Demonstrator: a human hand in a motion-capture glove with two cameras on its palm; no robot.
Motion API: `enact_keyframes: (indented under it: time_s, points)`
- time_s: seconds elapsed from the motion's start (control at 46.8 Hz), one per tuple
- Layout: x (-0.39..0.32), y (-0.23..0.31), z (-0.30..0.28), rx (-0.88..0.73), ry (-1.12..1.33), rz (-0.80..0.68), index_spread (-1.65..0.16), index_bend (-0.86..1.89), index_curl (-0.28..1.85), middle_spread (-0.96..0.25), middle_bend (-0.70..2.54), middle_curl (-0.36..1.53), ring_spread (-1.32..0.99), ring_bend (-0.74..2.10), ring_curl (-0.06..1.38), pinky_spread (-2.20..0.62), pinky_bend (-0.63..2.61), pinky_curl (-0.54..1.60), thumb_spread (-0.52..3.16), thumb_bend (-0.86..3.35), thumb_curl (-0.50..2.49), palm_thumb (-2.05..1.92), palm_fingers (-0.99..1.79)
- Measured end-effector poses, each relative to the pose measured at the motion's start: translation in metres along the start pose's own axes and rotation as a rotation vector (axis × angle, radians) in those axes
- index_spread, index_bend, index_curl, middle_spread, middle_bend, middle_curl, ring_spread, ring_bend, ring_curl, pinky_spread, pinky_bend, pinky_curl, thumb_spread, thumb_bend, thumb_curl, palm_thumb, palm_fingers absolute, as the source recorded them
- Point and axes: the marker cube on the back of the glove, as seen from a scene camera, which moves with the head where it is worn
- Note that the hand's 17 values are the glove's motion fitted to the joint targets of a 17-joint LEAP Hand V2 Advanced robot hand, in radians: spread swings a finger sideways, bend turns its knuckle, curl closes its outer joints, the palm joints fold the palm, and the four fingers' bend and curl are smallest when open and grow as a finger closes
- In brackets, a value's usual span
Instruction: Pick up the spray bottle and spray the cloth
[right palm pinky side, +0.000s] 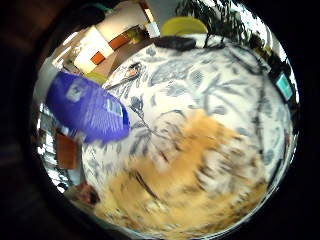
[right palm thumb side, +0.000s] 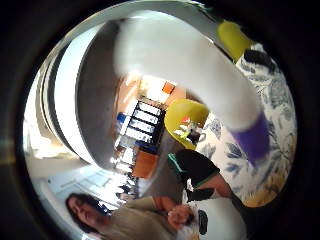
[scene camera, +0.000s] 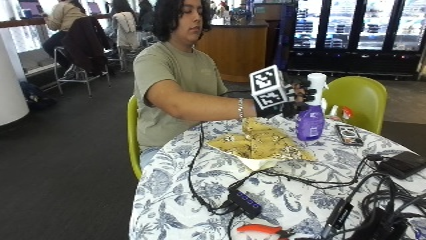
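In the outside view my gloved right hand (scene camera: 291, 103) grips the neck of the spray bottle (scene camera: 310, 120), just under its white head. The bottle stands upright with its purple body right behind the far edge of the yellow patterned cloth (scene camera: 261, 141). I cannot tell whether its base touches the table. In the little finger side palm view the purple body (right palm pinky side: 87, 107) is close to the palm, with the cloth (right palm pinky side: 195, 175) spread on the tablecloth beside it. The thumb side palm view shows the bottle's white upper part (right palm thumb side: 190, 65) running down to purple.
The round table (scene camera: 173, 190) has a blue floral tablecloth. A phone (scene camera: 348, 134) lies just right of the bottle. A black box (scene camera: 403, 164), tangled cables (scene camera: 319, 181), a black hub (scene camera: 245, 202) and orange-handled pliers (scene camera: 263, 230) lie nearer the front. A yellow-green chair (scene camera: 363, 97) stands behind.
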Motion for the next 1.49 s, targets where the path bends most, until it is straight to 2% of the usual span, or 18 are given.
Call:
enact_keyframes:
  time_s: [0.064,0.149,0.32,0.448,0.641,0.875,0.982,1.196,1.495]
  points:
    - [-0.001,0.032,-0.03,-0.043,0.096,-0.064,-0.35,0.06,0.36,-0.05,0.25,0.4,-0.11,0.39,0.35,0.15,0.4,0.37,0.89,-0.05,0.49,0.57,0.22]
    - [-0.003,0.08,-0.059,-0.182,0.193,-0.135,-0.38,0.13,0.34,-0.06,0.26,0.4,-0.11,0.36,0.32,0.18,0.36,0.35,0.91,-0.05,0.46,0.54,0.25]
    - [0.0,0.162,-0.102,-0.397,0.386,-0.23,-0.4,0.15,0.32,-0.07,0.26,0.39,-0.13,0.33,0.32,0.18,0.28,0.33,0.92,-0.03,0.42,0.54,0.21]
    - [-0.001,0.212,-0.123,-0.455,0.483,-0.253,-0.42,0.15,0.3,-0.08,0.24,0.37,-0.13,0.33,0.31,0.16,0.25,0.32,0.94,-0.02,0.41,0.57,0.19]
    - [-0.001,0.264,-0.133,-0.461,0.524,-0.242,-0.44,0.15,0.29,-0.08,0.22,0.36,-0.13,0.32,0.31,0.14,0.23,0.32,0.95,-0.02,0.4,0.62,0.19]
    - [-0.006,0.287,-0.136,-0.433,0.539,-0.248,-0.44,0.14,0.27,-0.08,0.21,0.36,-0.14,0.31,0.3,0.13,0.22,0.33,0.97,-0.03,0.38,0.64,0.2]
    - [-0.004,0.288,-0.137,-0.422,0.626,-0.237,-0.45,0.14,0.26,-0.08,0.2,0.36,-0.14,0.31,0.3,0.13,0.21,0.33,0.97,-0.03,0.37,0.64,0.2]
    - [-0.004,0.287,-0.139,-0.433,0.566,-0.215,-0.44,0.12,0.24,-0.07,0.21,0.35,-0.14,0.32,0.3,0.14,0.23,0.34,0.97,-0.02,0.36,0.65,0.22]
    - [0.003,0.289,-0.134,-0.444,0.69,-0.185,-0.43,0.13,0.22,-0.07,0.25,0.36,-0.14,0.32,0.31,0.15,0.23,0.35,0.98,-0.02,0.35,0.67,0.23]
